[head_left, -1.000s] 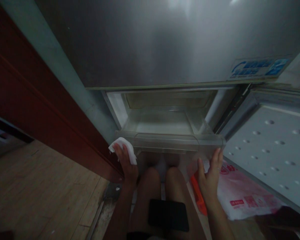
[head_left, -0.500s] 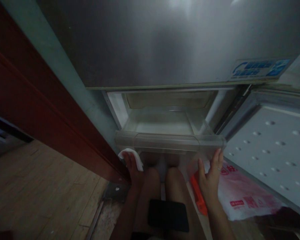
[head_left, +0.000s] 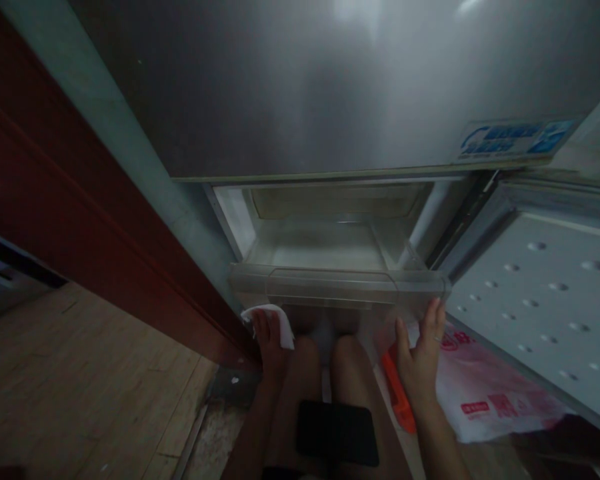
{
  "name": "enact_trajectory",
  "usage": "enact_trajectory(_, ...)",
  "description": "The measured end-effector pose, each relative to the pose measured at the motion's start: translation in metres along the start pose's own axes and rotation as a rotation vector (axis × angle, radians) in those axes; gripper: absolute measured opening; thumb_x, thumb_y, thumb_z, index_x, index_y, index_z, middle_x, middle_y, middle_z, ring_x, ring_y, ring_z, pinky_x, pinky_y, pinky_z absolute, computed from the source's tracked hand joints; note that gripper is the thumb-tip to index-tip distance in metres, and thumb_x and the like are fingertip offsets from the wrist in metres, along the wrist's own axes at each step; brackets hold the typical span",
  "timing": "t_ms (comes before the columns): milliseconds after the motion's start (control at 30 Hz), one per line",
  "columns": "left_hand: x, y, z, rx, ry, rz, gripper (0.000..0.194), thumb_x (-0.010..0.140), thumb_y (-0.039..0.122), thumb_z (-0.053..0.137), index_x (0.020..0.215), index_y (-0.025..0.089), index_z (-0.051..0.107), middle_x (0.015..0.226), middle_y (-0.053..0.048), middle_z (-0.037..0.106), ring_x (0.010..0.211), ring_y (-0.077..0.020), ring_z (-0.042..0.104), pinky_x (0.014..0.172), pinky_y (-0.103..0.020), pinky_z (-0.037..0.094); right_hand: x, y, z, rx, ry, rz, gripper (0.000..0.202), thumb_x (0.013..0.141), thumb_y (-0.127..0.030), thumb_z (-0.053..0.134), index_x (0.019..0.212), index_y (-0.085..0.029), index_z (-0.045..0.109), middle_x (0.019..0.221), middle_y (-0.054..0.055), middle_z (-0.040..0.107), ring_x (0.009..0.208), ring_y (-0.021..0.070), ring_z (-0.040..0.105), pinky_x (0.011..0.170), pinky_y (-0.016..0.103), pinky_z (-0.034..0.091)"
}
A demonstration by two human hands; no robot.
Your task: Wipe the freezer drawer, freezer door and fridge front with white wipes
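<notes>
A clear plastic drawer (head_left: 335, 283) is pulled out of the lower compartment of a grey fridge (head_left: 320, 93); no items show inside it. My left hand (head_left: 271, 343) presses a white cloth (head_left: 286, 328) against the left part of the drawer's front, its fingers over the cloth. On the right, my right hand (head_left: 420, 353) rests with fingers spread on the drawer's front near its right corner, a ring on one finger. An orange object (head_left: 398, 393) lies beside and below that hand.
The fridge's lower door (head_left: 545, 293) hangs open at the right. Under it lies a white and red plastic bag (head_left: 490, 393). A red-brown door frame (head_left: 105, 220) stands at the left. A black device (head_left: 337, 432) is over my legs.
My left hand and the white cloth have shifted slightly right and down along the drawer's front. My right hand has stayed in nearly the same place.
</notes>
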State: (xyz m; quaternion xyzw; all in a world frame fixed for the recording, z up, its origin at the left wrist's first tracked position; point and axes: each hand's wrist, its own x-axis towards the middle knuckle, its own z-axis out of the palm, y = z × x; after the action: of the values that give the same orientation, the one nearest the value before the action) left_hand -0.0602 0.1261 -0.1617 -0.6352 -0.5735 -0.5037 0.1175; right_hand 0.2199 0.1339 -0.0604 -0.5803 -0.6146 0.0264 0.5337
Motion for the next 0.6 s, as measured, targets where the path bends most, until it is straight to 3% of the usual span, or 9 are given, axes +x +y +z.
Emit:
enact_trajectory(133,-0.003,0.001,0.000,-0.007,-0.010,-0.057,0.076,0.087,0.018,0.051,0.153,0.026,0.014,0.162,-0.006,-0.004,0.147,-0.0282,-0.003,0.119,-0.052,0.005,0.000,0.001,0.000,-0.001,-0.012,0.006,0.072,0.094,-0.041,0.047,0.153,-0.030,0.006,0.161,0.009,0.005,0.148,0.0278,0.008,0.117,0.060,0.014)
enact_trajectory(267,0.027,0.014,-0.008,-0.015,0.060,-0.111,0.069,0.093,0.013,0.039,0.153,0.029,0.011,0.162,-0.001,-0.010,0.147,-0.0221,-0.009,0.120,-0.047,-0.002,0.000,0.001,0.000,0.014,-0.021,0.022,0.073,0.094,-0.042,0.047,0.153,-0.030,0.006,0.161,0.009,0.004,0.148,0.0283,0.007,0.117,0.060,0.014)
enact_trajectory(400,0.053,0.031,-0.015,-0.049,0.142,-0.110,0.065,0.095,0.013,0.037,0.153,0.027,0.013,0.163,-0.004,-0.006,0.148,-0.0240,-0.005,0.120,-0.048,0.000,0.000,0.001,0.000,0.010,-0.014,0.024,0.073,0.094,-0.043,0.046,0.153,-0.030,0.006,0.161,0.009,0.005,0.148,0.0288,0.008,0.116,0.062,0.015)
enact_trajectory(600,0.040,0.056,-0.008,-0.056,0.054,-0.064,0.081,0.086,0.017,0.053,0.154,0.029,0.009,0.162,0.000,-0.007,0.149,-0.0268,-0.004,0.121,-0.048,0.003,0.001,-0.001,-0.001,0.016,-0.003,0.000,0.072,0.094,-0.042,0.047,0.153,-0.031,0.007,0.161,0.009,0.006,0.148,0.0287,0.009,0.116,0.062,0.015)
